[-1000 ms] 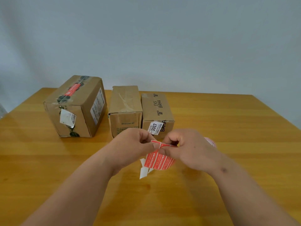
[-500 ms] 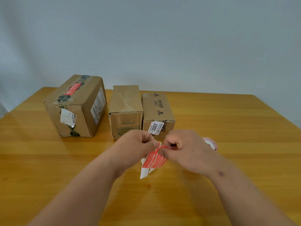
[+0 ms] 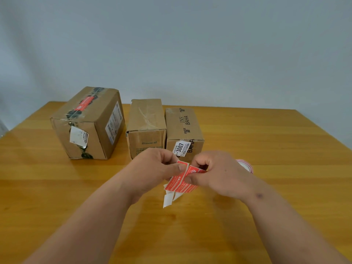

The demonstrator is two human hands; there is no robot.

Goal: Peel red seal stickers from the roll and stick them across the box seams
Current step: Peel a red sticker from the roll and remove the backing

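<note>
Three cardboard boxes stand at the back of the wooden table (image 3: 57, 187). The large left box (image 3: 89, 124) carries a red seal sticker (image 3: 84, 103) across its top seam. The middle box (image 3: 145, 126) and the right box (image 3: 182, 128) show no red sticker. In front of them my left hand (image 3: 152, 170) and my right hand (image 3: 215, 174) both pinch a strip of red seal stickers (image 3: 178, 184), with white backing paper (image 3: 169, 200) hanging below. The sticker roll (image 3: 244, 165) lies on the table behind my right hand, mostly hidden.
A pale wall rises behind the table's far edge. White shipping labels sit on the front faces of the left box (image 3: 78, 137) and right box (image 3: 182, 148).
The red strip has turned between my fingers; it hung narrower half a second ago and now shows two stickers side by side. Both hands stay close together in front of the boxes.
</note>
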